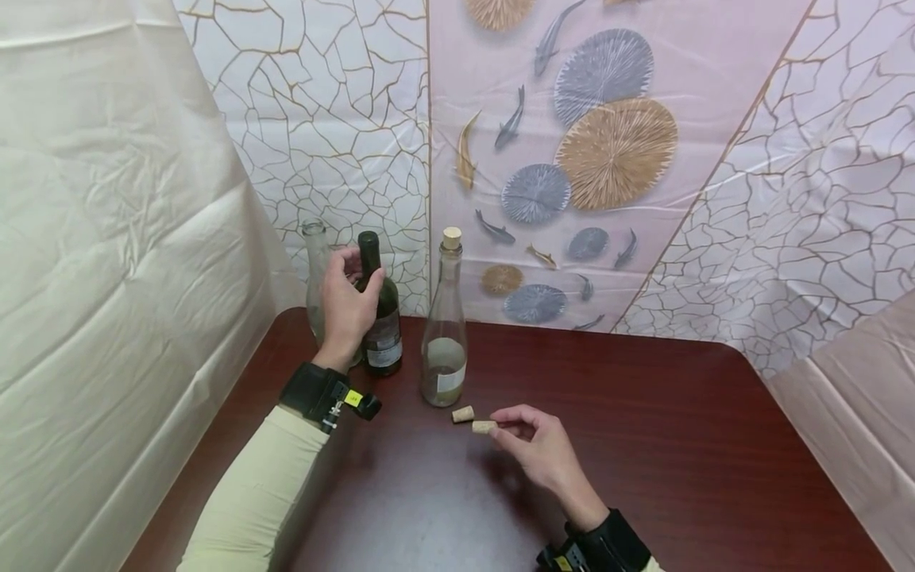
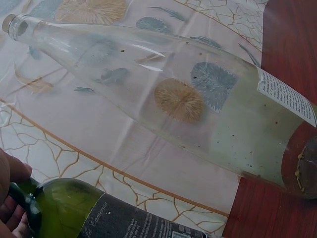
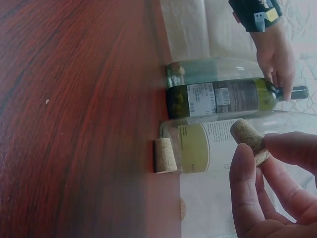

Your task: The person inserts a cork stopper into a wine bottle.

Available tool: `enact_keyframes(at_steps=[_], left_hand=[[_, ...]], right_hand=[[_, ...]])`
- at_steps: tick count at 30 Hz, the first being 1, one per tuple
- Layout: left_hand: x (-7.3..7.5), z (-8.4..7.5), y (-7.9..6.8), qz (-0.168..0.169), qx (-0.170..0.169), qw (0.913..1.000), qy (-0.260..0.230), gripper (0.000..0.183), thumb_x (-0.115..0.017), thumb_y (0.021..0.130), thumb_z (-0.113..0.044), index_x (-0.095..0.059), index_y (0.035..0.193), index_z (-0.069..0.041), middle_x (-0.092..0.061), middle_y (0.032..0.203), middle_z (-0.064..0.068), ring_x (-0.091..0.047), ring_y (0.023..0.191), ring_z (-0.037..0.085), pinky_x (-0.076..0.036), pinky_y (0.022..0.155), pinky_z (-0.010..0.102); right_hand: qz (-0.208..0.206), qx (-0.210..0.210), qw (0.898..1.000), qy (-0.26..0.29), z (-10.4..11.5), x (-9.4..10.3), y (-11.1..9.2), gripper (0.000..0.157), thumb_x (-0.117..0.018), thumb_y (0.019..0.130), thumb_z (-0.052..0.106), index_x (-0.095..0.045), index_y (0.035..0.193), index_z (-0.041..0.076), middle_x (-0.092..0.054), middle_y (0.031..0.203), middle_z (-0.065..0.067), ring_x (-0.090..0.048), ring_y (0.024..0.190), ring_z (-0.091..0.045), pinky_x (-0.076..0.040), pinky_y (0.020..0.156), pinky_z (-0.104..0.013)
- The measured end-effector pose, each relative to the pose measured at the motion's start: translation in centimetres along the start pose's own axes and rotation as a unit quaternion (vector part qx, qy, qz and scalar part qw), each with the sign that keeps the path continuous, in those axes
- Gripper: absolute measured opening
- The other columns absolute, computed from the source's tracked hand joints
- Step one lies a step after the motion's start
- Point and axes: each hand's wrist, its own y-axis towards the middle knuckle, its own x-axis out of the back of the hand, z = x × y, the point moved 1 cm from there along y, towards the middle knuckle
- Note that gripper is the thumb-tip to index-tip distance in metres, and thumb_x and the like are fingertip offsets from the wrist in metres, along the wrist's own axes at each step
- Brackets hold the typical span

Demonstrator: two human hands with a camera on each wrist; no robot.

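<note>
My left hand grips a dark green wine bottle around its neck and shoulder; the bottle stands upright on the table. In the left wrist view, fingertips wrap the neck above the green glass. My right hand pinches a cork between thumb and fingers, and the right wrist view shows this cork close up. Another cork lies on the table just beyond it. A tall clear bottle with a cork in its mouth stands between the hands.
Behind my left hand stands another clear bottle with an uncorked mouth, partly hidden by the hand. The dark red wooden table meets a patterned cloth at its back edge. A pale cloth hangs along the left side.
</note>
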Motion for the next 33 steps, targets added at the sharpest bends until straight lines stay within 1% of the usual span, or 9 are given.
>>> enact_keyframes(at_steps=[6, 13, 17, 23, 33], left_hand=[[0.0, 0.0, -0.4, 0.010, -0.009, 0.9998, 0.016, 0.045, -0.072, 0.098, -0.013, -0.053, 0.136, 0.002, -0.060, 0.126, 0.023, -0.062, 0.119, 0.037, -0.053, 0.110, 0.045], [0.1, 0.0, -0.8, 0.012, -0.014, 0.9995, 0.025, 0.046, -0.073, 0.097, -0.013, -0.053, 0.136, 0.002, -0.060, 0.125, 0.022, -0.062, 0.118, 0.036, -0.053, 0.109, 0.044], [0.2, -0.1, -1.1, 0.014, -0.021, 0.9994, 0.023, 0.045, -0.074, 0.097, -0.012, -0.054, 0.135, 0.003, -0.061, 0.123, 0.022, -0.063, 0.116, 0.036, -0.053, 0.108, 0.044], [0.5, -0.4, -1.8, 0.022, -0.030, 0.9989, 0.028, 0.046, -0.074, 0.097, -0.012, -0.054, 0.135, 0.002, -0.061, 0.123, 0.022, -0.062, 0.116, 0.036, -0.053, 0.106, 0.046], [0.8, -0.9, -3.0, 0.032, -0.044, 0.9974, 0.047, 0.047, -0.073, 0.098, -0.014, -0.053, 0.137, 0.001, -0.060, 0.123, 0.022, -0.064, 0.116, 0.037, -0.053, 0.105, 0.049]], right_hand=[[-0.002, 0.001, 1.000, -0.002, 0.0, -0.1, 0.0, 0.015, -0.080, 0.091, 0.007, -0.078, 0.106, 0.007, -0.077, 0.094, -0.008, -0.074, 0.077, -0.019, -0.056, 0.065, -0.022], [0.003, -0.008, 1.000, 0.000, 0.1, 0.0, -0.1, 0.016, -0.080, 0.091, 0.007, -0.078, 0.106, 0.010, -0.077, 0.095, -0.007, -0.074, 0.079, -0.022, -0.056, 0.065, -0.022], [0.006, -0.010, 1.000, 0.002, 0.1, 0.0, -0.1, 0.017, -0.080, 0.091, 0.007, -0.078, 0.107, 0.009, -0.077, 0.096, -0.008, -0.075, 0.080, -0.022, -0.057, 0.066, -0.022], [0.007, -0.001, 1.000, 0.005, 0.2, -0.1, -0.2, 0.020, -0.079, 0.092, 0.008, -0.077, 0.111, 0.003, -0.077, 0.098, -0.010, -0.074, 0.078, -0.017, -0.056, 0.065, -0.021], [0.003, 0.005, 1.000, -0.008, 0.0, -0.4, -0.5, 0.022, -0.080, 0.092, 0.011, -0.077, 0.112, 0.004, -0.078, 0.097, -0.008, -0.073, 0.075, -0.019, -0.053, 0.062, -0.021]])
